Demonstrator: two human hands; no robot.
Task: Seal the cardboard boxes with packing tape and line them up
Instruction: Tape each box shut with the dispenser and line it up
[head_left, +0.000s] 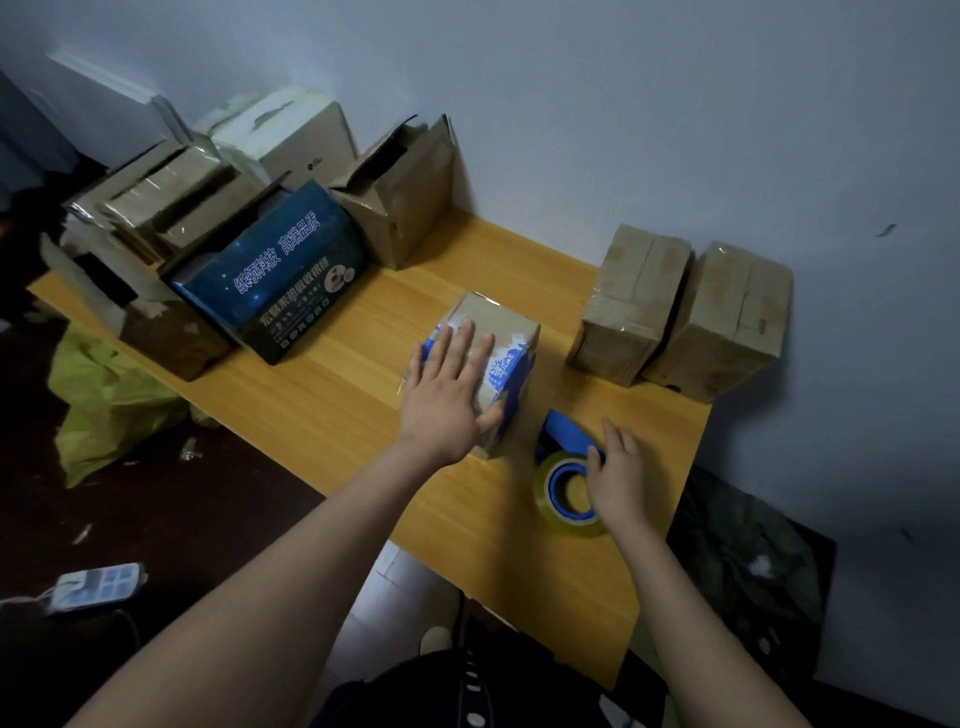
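Nearest you, by the near edge of the pale wooden counter (337, 415), your right hand (618, 478) grips the blue tape dispenser with its clear tape roll (566, 491), fingers (613, 436) curled over the handle. Just beyond, mid-counter, your left hand (447, 384) lies flat on top of the small brown cardboard box with blue print (511, 332), fingers (462, 343) straight and spread, pressing on it. Toward the far right corner, two taped brown cardboard boxes (628, 306) stand side by side, touching, against the wall. At the far left end sit a dark blue printed carton (275, 275) and an open brown cardboard box (400, 208).
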